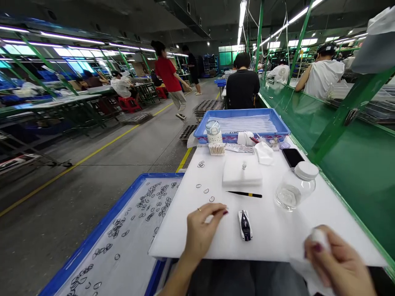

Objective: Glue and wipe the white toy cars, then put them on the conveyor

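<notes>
My left hand (200,232) is over the white work surface with thumb and index fingertip pinched together; whatever may be between them is too small to make out. Just right of it lies a small white and dark toy car (245,225). At the lower right my right hand (342,257), slightly blurred, is closed round a white cloth (321,238) that hangs down past the table's front edge. Beyond my left hand, a few thin dark rings (212,199) are scattered. Black tweezers (245,194) with a yellow band lie in front of a white foam block (242,174).
A clear jar with a white lid (306,169) and a phone (292,157) stand at right. Cotton swabs (216,149), a second jar (213,130) and a blue tray (282,129) are at the back. Left and lower, another blue tray (92,242) holds many rings.
</notes>
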### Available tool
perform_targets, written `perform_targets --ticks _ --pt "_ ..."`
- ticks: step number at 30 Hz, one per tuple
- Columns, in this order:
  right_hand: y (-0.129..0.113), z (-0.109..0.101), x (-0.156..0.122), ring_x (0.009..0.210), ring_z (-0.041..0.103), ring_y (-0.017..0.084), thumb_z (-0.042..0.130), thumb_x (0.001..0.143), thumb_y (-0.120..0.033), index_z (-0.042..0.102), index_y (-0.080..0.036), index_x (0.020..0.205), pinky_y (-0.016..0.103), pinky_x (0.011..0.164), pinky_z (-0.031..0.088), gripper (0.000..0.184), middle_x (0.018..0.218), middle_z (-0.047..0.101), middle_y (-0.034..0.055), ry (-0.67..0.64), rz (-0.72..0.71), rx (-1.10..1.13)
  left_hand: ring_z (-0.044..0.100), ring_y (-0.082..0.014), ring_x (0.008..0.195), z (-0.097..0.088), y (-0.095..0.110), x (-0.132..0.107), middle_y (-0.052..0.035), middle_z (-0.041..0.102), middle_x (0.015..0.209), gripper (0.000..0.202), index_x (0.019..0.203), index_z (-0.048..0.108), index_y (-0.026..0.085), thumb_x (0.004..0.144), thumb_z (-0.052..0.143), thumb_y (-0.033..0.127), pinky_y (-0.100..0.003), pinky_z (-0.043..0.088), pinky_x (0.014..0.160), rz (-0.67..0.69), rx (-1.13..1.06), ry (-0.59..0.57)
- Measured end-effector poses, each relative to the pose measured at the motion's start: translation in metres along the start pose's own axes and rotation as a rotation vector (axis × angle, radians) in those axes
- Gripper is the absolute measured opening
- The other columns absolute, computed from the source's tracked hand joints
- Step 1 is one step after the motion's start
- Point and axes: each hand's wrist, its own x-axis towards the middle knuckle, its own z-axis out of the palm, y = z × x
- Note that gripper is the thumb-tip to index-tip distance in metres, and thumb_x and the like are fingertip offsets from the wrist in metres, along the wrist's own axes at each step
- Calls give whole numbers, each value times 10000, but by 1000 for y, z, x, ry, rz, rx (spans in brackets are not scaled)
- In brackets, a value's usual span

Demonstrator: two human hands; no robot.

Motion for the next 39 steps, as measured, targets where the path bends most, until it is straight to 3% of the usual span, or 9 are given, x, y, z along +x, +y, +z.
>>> perform_targets --ticks 4,7,13,19,25,30,34,39 --pt "-2 67 -8 448 262 30 629 819 -689 536 -162 723 172 436 185 544 560 434 -39 -321 187 69 708 -154 680 20 38 -17 -30 749 756 85 852 743 207 862 706 130 -233 586 650 141 -335 -179" --pt "4 87 -5 474 285 40 605 829 -702 533 -168 762 160 433 212 544 591 460 -31 -419 228 195 695 -164 721 29 44 -23 -62 744 808 121 892 759 214 866 696 113 -254 577 663 218 -406 -230" --pt "6 91 -5 439 194 12 725 764 -637 544 -163 760 152 406 186 507 560 424 -60 -372 279 364 680 -178 788 34 39 -26 -43 757 869 172 948 775 294 852 732 158 -295 551 735 102 -637 -241" --pt "-7 103 -12 470 236 18 714 779 -638 574 -153 755 159 440 188 506 564 410 -59 -201 236 294 645 -188 833 46 36 -38 -64 693 882 150 972 794 272 841 762 338 -292 514 764 -247 -822 -189" --pt "-3 113 -8 463 236 25 698 768 -674 591 -161 768 159 437 182 524 551 372 -65 -166 225 235 623 -176 860 51 31 -41 -65 661 908 127 927 813 279 828 773 347 -287 503 809 -376 -967 -160" --pt "-3 113 -5 482 237 35 757 710 -657 508 -172 714 156 447 211 545 547 300 -79 -136 210 217 619 -142 821 53 28 -39 -48 691 839 133 858 808 238 786 810 349 -244 488 799 -535 -1179 -133" --pt "-6 102 -4 459 329 45 807 682 -589 470 -192 733 167 437 288 524 559 388 -68 -68 193 220 606 -100 694 53 25 -37 -37 712 732 212 796 801 196 693 885 362 -207 483 723 -792 -1380 -128" --pt "-4 91 -1 454 327 41 766 752 -564 578 -171 796 176 447 302 438 573 510 -35 5 86 81 611 -96 680 51 23 -33 -37 699 707 248 780 798 158 669 903 354 -203 490 706 -882 -1429 -113"
